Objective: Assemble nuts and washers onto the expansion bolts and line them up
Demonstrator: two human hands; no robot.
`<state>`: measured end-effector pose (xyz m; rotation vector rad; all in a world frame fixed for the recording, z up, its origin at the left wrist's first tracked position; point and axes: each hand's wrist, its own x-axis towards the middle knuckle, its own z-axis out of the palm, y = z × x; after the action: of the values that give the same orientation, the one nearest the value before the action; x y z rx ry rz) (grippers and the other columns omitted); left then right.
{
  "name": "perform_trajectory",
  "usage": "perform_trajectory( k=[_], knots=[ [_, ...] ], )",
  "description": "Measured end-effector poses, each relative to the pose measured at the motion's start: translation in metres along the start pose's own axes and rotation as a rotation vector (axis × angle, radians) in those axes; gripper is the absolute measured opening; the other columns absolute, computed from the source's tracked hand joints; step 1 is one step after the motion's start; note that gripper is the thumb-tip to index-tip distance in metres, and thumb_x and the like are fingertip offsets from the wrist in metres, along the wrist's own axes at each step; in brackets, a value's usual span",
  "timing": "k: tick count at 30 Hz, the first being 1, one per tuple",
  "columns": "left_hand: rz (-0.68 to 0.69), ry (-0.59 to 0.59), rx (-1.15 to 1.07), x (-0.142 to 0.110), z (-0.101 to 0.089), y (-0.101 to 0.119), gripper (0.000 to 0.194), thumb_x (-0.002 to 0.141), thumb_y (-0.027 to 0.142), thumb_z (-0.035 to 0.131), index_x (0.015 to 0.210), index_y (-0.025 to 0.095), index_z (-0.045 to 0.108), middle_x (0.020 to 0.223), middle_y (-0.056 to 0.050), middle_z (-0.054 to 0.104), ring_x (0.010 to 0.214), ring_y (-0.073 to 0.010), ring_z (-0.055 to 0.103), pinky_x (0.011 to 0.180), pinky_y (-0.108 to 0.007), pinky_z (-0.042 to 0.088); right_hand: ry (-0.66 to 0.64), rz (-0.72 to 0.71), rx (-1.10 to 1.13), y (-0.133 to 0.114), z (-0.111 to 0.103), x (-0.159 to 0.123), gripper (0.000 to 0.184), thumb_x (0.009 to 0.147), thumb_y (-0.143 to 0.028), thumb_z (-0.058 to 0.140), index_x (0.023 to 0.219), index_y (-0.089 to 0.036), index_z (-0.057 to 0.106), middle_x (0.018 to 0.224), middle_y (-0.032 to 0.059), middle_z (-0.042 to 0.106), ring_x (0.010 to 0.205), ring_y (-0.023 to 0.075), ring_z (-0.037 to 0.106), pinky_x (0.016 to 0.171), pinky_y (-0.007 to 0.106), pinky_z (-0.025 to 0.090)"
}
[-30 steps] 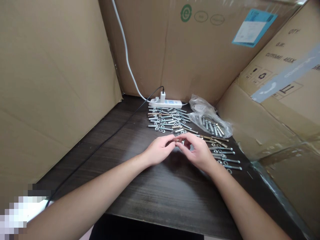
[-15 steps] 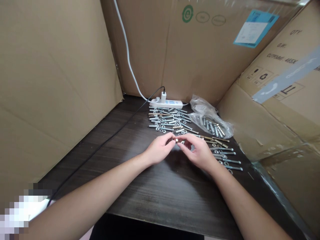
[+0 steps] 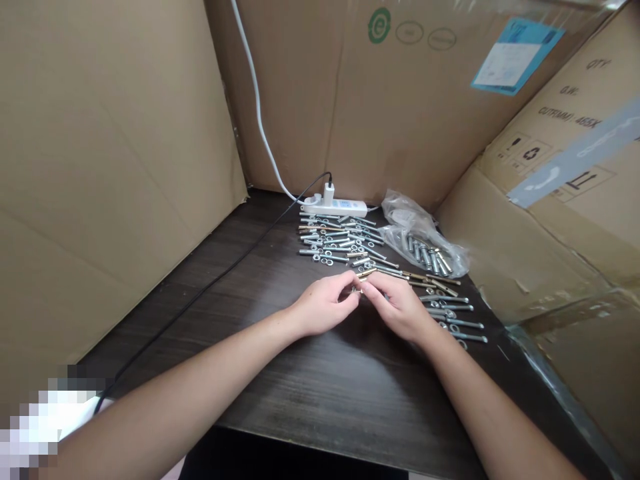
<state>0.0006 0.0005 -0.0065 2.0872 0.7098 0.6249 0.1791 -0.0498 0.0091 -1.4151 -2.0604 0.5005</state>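
Note:
Above the dark table, my left hand (image 3: 327,304) and my right hand (image 3: 395,301) meet fingertip to fingertip. Both are closed in a pinch around a small brass-coloured metal piece (image 3: 357,290), mostly covered by the fingers, so its exact kind is unclear. Just beyond the hands lie rows of long bolts (image 3: 334,258), metal sleeves (image 3: 357,255), nuts (image 3: 316,257) and washers (image 3: 329,263). More bolts (image 3: 467,325) with washers (image 3: 454,328) lie to the right of my right hand.
A clear plastic bag (image 3: 425,250) holding several metal fasteners lies at the back right. Behind the rows sits a white power strip (image 3: 345,207) with a plugged-in charger (image 3: 329,193). A black cable (image 3: 215,279) crosses the table's left side. Cardboard boxes (image 3: 290,100) wall in the table.
My fingers have shifted around the small metal piece, which sits slightly lower and shows less. My right fingertips have drawn closer to the left ones. The view has shifted slightly.

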Motion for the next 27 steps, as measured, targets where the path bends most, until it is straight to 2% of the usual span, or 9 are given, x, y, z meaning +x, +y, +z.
perform_trajectory(
  k=[7,11,15,18,27],
  knots=[
    [-0.031,0.028,0.000,0.0014,-0.0001,-0.0022,0.015,0.089,0.031,0.044,0.090,0.019,0.053,0.082,0.003,0.060,0.072,-0.0126,0.052,0.068,-0.024,0.040,0.009,0.019,-0.013,-0.0010,-0.0016,-0.0010,0.012,0.087,-0.029,0.052,0.081,-0.019,0.053,0.075,0.0015,0.057,0.067,0.0141,0.051,0.064,0.026,0.041],
    [-0.015,0.010,-0.016,0.0010,0.0002,-0.0009,0.018,0.090,0.033,0.043,0.094,0.020,0.054,0.084,0.002,0.061,0.071,-0.0127,0.053,0.068,-0.024,0.041,-0.002,0.012,-0.033,-0.0017,-0.0008,-0.0003,0.020,0.089,-0.030,0.047,0.073,-0.019,0.052,0.070,0.0015,0.056,0.064,0.0143,0.050,0.063,0.027,0.041],
    [0.025,-0.017,-0.019,0.0005,0.0005,-0.0001,0.017,0.090,0.028,0.043,0.098,0.020,0.056,0.087,0.001,0.062,0.074,-0.0129,0.053,0.070,-0.024,0.041,-0.050,0.015,-0.029,-0.0026,-0.0008,0.0006,0.033,0.094,-0.033,0.039,0.069,-0.018,0.055,0.068,0.0022,0.060,0.063,0.0144,0.052,0.062,0.027,0.039],
    [0.008,-0.014,-0.012,0.0001,0.0009,-0.0011,0.017,0.090,0.029,0.043,0.099,0.021,0.055,0.085,0.002,0.061,0.074,-0.0130,0.053,0.069,-0.024,0.041,-0.046,0.025,-0.015,-0.0033,-0.0014,0.0010,0.037,0.095,-0.036,0.037,0.067,-0.018,0.053,0.065,0.0014,0.058,0.061,0.0139,0.052,0.060,0.027,0.037],
    [-0.010,-0.009,-0.025,-0.0003,0.0006,-0.0009,0.016,0.090,0.032,0.045,0.097,0.020,0.054,0.085,0.002,0.061,0.074,-0.0129,0.053,0.068,-0.023,0.041,0.007,0.037,-0.029,-0.0001,-0.0003,-0.0009,0.017,0.088,-0.030,0.050,0.075,-0.019,0.053,0.072,0.0014,0.059,0.066,0.0144,0.052,0.064,0.026,0.040]
  ],
)
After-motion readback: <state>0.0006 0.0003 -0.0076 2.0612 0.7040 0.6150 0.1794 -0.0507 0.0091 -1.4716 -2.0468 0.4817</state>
